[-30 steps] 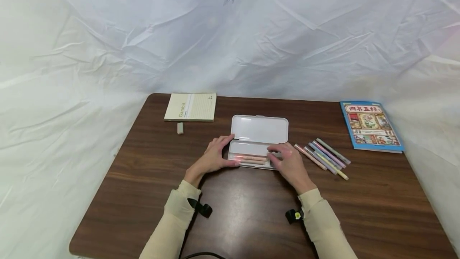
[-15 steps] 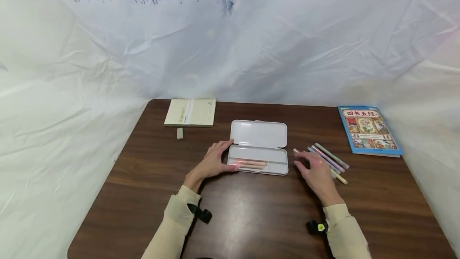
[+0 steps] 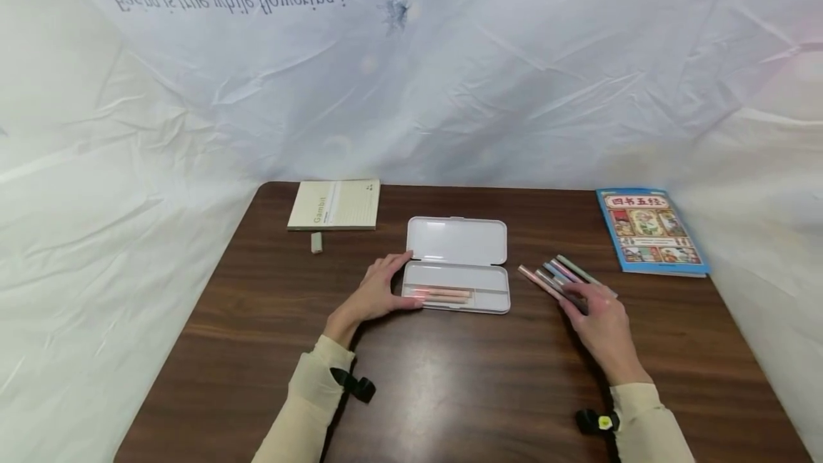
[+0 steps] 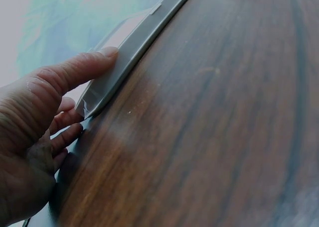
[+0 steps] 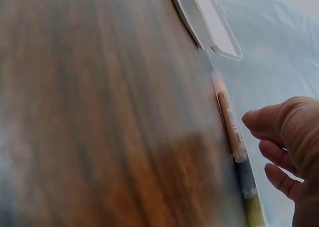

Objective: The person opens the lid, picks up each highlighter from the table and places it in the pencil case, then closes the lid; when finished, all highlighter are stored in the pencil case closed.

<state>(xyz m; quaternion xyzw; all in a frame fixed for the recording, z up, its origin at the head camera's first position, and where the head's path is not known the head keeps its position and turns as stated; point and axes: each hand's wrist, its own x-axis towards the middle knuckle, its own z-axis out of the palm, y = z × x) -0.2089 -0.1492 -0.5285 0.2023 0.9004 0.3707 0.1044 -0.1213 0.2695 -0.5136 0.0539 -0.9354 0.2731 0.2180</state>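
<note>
A white pencil case (image 3: 491, 301) lies with its lid (image 3: 456, 241) raised back, and several pink pens (image 3: 444, 294) lie in its front compartment. My left hand (image 3: 373, 294) holds the case's left end, thumb on the front edge and fingers behind; the left wrist view shows the thumb against the case wall (image 4: 130, 53). Right of the case several coloured pens lie loosely fanned, a pink pen (image 3: 535, 279) nearest it. My right hand (image 3: 607, 324) hovers over their near ends, partly hiding them. In the right wrist view its fingers are bent beside a peach pen (image 5: 230, 125), with nothing visible between them.
A cream notebook (image 3: 337, 206) lies at the back left, with a small pale eraser (image 3: 316, 243) in front. At the back right is a blue-edged book (image 3: 652, 231). A white printed sheet (image 3: 437, 91) hangs behind the table.
My right hand has left the pencil case and moved right to the loose pens. A pen lies in the case where that hand was. My left hand stays on the case.
</note>
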